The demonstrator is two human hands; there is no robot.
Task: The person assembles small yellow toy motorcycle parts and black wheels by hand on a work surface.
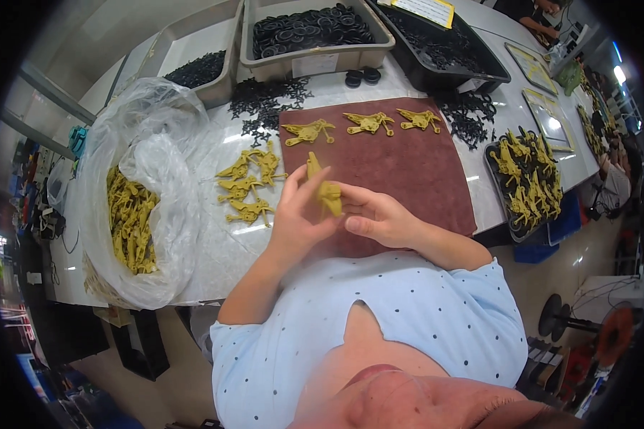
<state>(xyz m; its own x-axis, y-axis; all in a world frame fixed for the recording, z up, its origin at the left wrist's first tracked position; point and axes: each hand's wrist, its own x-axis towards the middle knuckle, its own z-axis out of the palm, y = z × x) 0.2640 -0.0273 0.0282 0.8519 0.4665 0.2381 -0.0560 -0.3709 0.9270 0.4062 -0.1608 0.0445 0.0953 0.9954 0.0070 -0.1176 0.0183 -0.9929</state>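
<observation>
Between my two hands, over the near left of a brown cloth [408, 179], is a yellow plastic part [330, 199], smeared by motion. My left hand [298, 211] has its fingers around the part's left side, and a yellow tip sticks up above them. My right hand [379, 217] pinches at its right side with thumb and fingers. Whether this is one piece or two I cannot tell. Along the cloth's far edge lie three similar yellow parts [368, 123], spaced apart. Left of my left hand, several more yellow parts [245, 187] lie loose on the white table.
A clear plastic bag [182, 154] full of yellow parts stands at left. Grey bins [322, 63] and a black bin [465, 68] hold black pieces at the back. Loose black pieces [265, 100] lie before them. At right, a black tray [526, 182] carries yellow parts.
</observation>
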